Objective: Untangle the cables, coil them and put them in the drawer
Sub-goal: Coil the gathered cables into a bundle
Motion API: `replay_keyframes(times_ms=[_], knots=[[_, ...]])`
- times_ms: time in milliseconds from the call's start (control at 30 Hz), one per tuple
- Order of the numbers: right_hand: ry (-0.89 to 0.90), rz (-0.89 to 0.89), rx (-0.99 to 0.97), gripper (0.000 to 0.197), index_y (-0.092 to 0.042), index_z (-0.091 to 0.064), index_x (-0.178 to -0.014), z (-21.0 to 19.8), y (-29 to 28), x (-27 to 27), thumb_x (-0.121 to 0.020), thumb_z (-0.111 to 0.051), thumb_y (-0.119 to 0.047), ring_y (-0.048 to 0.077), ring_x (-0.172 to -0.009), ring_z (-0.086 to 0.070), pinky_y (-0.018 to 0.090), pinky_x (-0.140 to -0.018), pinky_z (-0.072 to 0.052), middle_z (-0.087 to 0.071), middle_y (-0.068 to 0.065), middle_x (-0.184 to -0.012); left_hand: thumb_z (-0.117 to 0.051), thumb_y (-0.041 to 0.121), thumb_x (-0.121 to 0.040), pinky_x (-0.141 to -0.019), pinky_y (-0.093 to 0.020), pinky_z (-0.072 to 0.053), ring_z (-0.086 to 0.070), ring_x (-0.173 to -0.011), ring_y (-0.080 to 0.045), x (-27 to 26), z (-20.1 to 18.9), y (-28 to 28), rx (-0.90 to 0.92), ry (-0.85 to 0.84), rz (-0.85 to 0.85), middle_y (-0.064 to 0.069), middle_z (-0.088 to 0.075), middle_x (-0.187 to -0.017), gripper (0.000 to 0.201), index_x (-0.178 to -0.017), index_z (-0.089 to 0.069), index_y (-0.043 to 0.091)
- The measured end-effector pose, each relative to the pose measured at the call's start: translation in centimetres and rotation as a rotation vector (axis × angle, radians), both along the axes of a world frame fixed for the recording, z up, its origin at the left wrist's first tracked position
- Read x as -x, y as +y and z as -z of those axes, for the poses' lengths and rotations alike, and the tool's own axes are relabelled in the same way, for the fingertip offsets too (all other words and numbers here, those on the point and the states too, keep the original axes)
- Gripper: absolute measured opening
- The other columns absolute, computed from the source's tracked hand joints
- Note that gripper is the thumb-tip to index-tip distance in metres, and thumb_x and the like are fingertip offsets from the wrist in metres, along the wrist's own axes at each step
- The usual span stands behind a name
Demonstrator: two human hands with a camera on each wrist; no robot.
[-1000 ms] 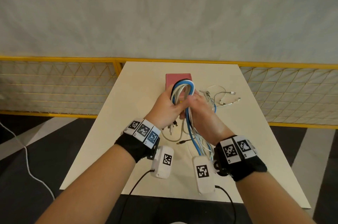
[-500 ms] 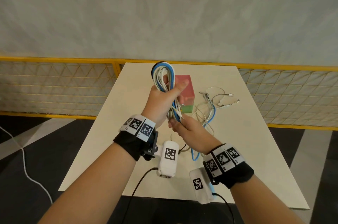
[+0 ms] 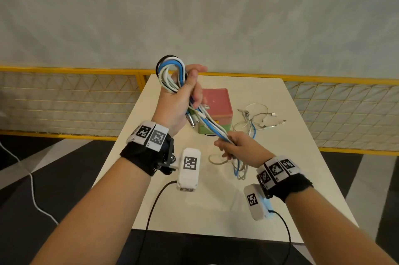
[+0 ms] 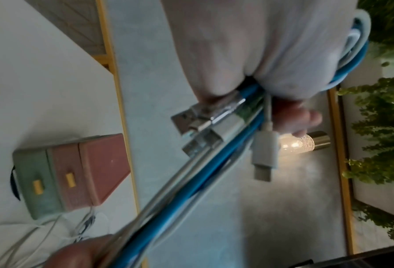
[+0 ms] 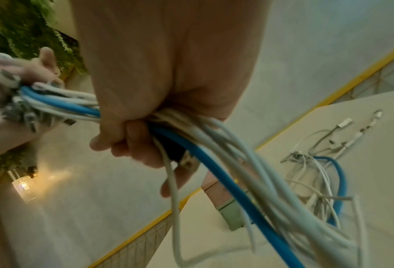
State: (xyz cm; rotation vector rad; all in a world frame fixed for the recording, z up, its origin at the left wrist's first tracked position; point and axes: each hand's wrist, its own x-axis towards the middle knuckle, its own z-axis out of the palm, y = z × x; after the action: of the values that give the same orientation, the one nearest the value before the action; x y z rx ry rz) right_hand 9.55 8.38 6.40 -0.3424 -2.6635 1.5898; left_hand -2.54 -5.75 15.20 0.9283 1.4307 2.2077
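Observation:
My left hand (image 3: 183, 94) is raised above the table and grips a coiled bundle of blue, white and black cables (image 3: 171, 72); several plugs (image 4: 205, 127) stick out below its fist. The strands run taut down to my right hand (image 3: 233, 145), which grips them lower (image 5: 131, 127). Below that fist loose loops (image 3: 237, 167) hang to the table. More tangled cable ends (image 3: 259, 120) lie on the table to the right. The small drawer box (image 3: 216, 109), pink on top and green below, stands mid-table with both drawers shut (image 4: 53, 181).
The beige table (image 3: 280, 178) is narrow, with a yellow mesh railing (image 3: 64, 96) behind it and dark floor on both sides. A white cord (image 3: 32, 189) lies on the floor at left. Plants (image 4: 379, 145) and a lit lamp (image 4: 303, 144) show in the left wrist view.
My left hand has lifted the coil up and away from the table. My right hand has slid down the strands towards me, stretching them out between both hands.

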Motion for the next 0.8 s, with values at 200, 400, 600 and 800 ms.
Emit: replay_keyframes(times_ms=[200,400,600,800], knots=[[0.111,0.090,-0.148,0.031,-0.051,-0.064,-0.063,-2.4,2.0,0.5,-0.083,-0.071,-0.028,0.005,-0.048,-0.042,0.019,-0.051,-0.036,-0.049,-0.016,-0.046,-0.056,0.029,-0.098,-0.042,-0.026,-0.024,-0.021,-0.034,-0.010,0.6,0.9,-1.2,0.205,0.037,-0.035,0.007,-0.029,-0.039,0.022,-0.093,-0.072,0.013],[0.142,0.231,-0.366,0.016,-0.023,-0.063,-0.062,-3.2,1.6,2.0,-0.077,-0.067,-0.020,0.012,-0.052,-0.048,0.029,-0.055,-0.041,-0.055,-0.004,-0.053,-0.072,0.040,-0.084,-0.041,-0.015,-0.035,-0.041,-0.032,-0.001,-1.0,2.7,-0.9,0.675,0.272,-0.096,0.013,-0.046,-0.038,0.028,-0.085,-0.069,0.012],[0.137,0.127,-0.436,0.023,-0.017,-0.072,-0.095,-3.9,0.6,2.9,-0.072,-0.070,-0.016,0.018,-0.075,-0.066,0.038,-0.072,-0.056,-0.073,0.003,-0.082,-0.082,0.018,-0.077,-0.041,-0.002,-0.032,-0.049,-0.040,0.012,-1.9,3.9,-0.3,0.822,0.321,0.147,0.025,-0.053,-0.041,0.028,-0.074,-0.056,0.028],[0.168,0.001,-0.173,0.028,-0.019,-0.059,-0.106,-3.5,1.5,1.5,-0.079,-0.063,-0.020,0.017,-0.086,-0.064,0.035,-0.079,-0.054,-0.068,-0.001,-0.093,-0.072,0.020,-0.086,-0.061,-0.012,-0.043,-0.060,-0.063,0.004,-0.4,4.6,-0.4,0.832,0.363,0.092,0.009,-0.067,-0.073,0.007,-0.087,-0.065,0.023]])
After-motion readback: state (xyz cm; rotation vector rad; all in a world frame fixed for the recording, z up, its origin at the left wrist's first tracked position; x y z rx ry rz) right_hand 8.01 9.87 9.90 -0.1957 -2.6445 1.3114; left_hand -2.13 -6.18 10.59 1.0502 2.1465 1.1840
